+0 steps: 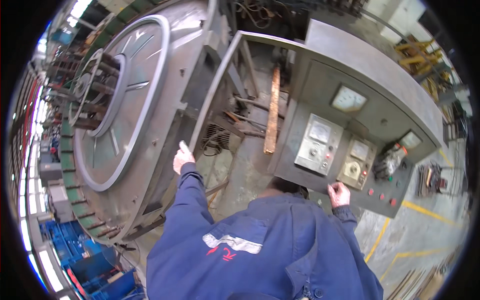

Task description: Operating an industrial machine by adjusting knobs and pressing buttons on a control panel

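My left hand (183, 159) reaches forward by the side of a big round machine (167, 90), near the lower end of a grey steel frame (216, 82). One finger points outward, the others are partly bent, and I see nothing held. At the lower edge of a grey control panel (312, 186), my right hand (339, 194) has its fingers curled against the rim. Above it are two meter units, one white (318, 145) and one cream (356, 163), with small lit red lamps. A dark and pale glove-like bundle (390, 161) lies against the panel's right part.
A ring-shaped metal track (164, 55) circles the machine's face. Behind the frame, a rusty-brown bar (272, 110) stands among cables. Blue bins (102, 265) sit at lower left. Yellow lines (427, 212) mark the floor at right, where a stack of long strips (417, 285) lies.
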Demonstrator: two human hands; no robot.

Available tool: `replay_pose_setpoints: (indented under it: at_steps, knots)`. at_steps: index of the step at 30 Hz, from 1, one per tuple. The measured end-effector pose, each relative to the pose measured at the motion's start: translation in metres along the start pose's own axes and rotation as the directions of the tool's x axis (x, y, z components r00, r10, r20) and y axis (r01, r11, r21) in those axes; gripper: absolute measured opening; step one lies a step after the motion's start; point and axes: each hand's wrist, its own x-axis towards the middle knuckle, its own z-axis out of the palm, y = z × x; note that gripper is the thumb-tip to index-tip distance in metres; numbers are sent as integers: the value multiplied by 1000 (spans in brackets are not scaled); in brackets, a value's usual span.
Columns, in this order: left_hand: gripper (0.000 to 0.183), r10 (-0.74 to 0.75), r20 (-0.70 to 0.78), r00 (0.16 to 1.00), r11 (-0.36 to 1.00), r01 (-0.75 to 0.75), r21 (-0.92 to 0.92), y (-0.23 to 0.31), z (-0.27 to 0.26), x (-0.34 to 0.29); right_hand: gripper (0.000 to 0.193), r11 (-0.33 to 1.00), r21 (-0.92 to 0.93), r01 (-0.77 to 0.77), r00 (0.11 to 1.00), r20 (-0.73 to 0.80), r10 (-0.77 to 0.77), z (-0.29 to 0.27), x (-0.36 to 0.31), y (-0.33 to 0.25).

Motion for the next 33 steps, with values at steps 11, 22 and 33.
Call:
replay_pose_setpoints:
  at_steps: [11,22,33]
  knots:
    - [77,5,28,1000,1000,-5,-3,-15,5,11,38,995,-74,-70,997,31,72,6,-4,27]
    - [77,19,60,998,1000,-18,-18,-15,0,9,40,947,-58,-315,939,125,320,-6,-17,43]
    - [79,-31,310,950,999,32,4,30,-51,-8,45,938,-345,-19,947,295,128,9,-26,77]
